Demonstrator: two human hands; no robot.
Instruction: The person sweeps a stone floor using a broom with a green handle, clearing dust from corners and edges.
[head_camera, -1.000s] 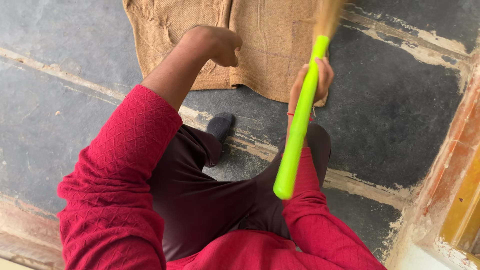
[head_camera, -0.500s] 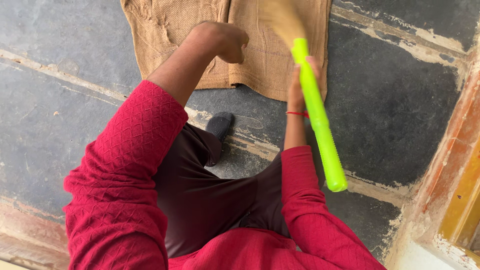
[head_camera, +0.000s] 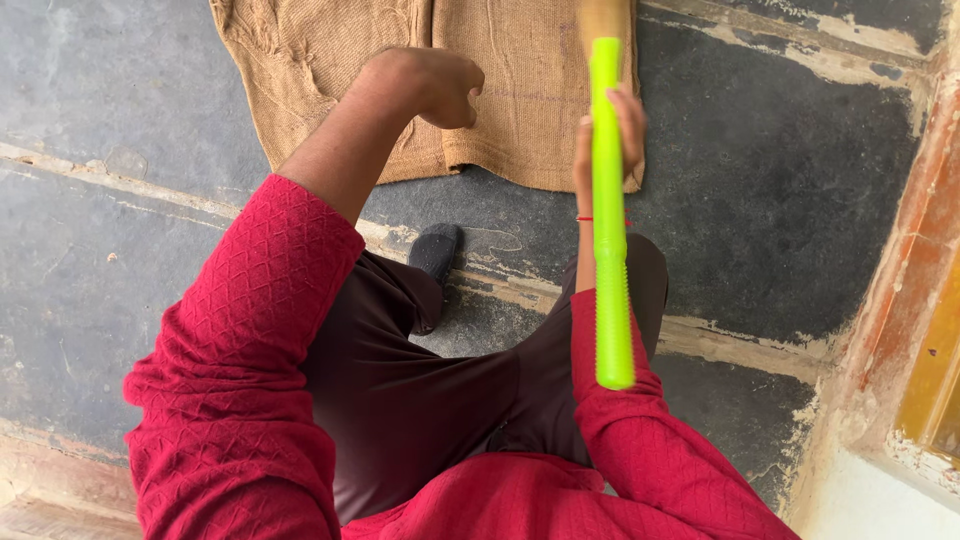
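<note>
Broom handle (head_camera: 607, 210) bright green, ribbed lower end (right hand (head_camera: 612, 140) gripping).

The broom handle (head_camera: 607, 210) was bright green plastic, smooth and slightly glossy along its upper length, with a ribbed, bumpy grip towards its lower end. Above it, the broom head (head_camera: 603, 17) looked like dry, straw-coloured fibre, though blurred. The sack (head_camera: 400, 60) on the floor was coarse brown jute cloth, matt and rough-woven, creased and frayed at its edges. The floor (head_camera: 780, 190) was dark grey stone, matt and worn, with pale cracked mortar along its joints. The sleeves (head_camera: 250, 330) were red cloth with a quilted diamond texture, soft and matt. The trousers (head_camera: 400, 400) were smooth, dark maroon fabric. The sock (head_camera: 437, 250) was dark knitted cloth.
</note>
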